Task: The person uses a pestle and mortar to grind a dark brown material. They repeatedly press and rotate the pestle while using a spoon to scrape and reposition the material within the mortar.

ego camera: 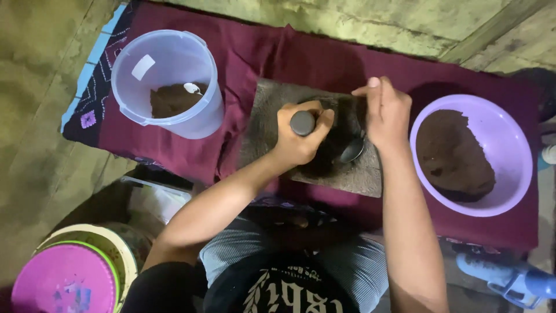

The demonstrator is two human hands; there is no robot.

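Note:
My left hand (296, 142) is wrapped around a dark rounded grinding stone (302, 123), pressing it down on a grey stone slab (260, 119) in the middle of a maroon cloth (324, 61). A dark brown mass (327, 159) lies on the slab under and beside the stone. Just to the right, my right hand (387, 113) holds a metal spoon (351, 152), with the spoon's bowl resting against the dark mass. A purple bowl (509, 136) with a heap of brown powder stands to the right of the slab.
A translucent bucket (133, 87) with some brown powder and a small spoon inside stands on the cloth at the left. A pink-lidded round container (63, 281) sits at the bottom left, a clear box (156, 200) next to it. A blue plastic object (515, 281) lies at the bottom right.

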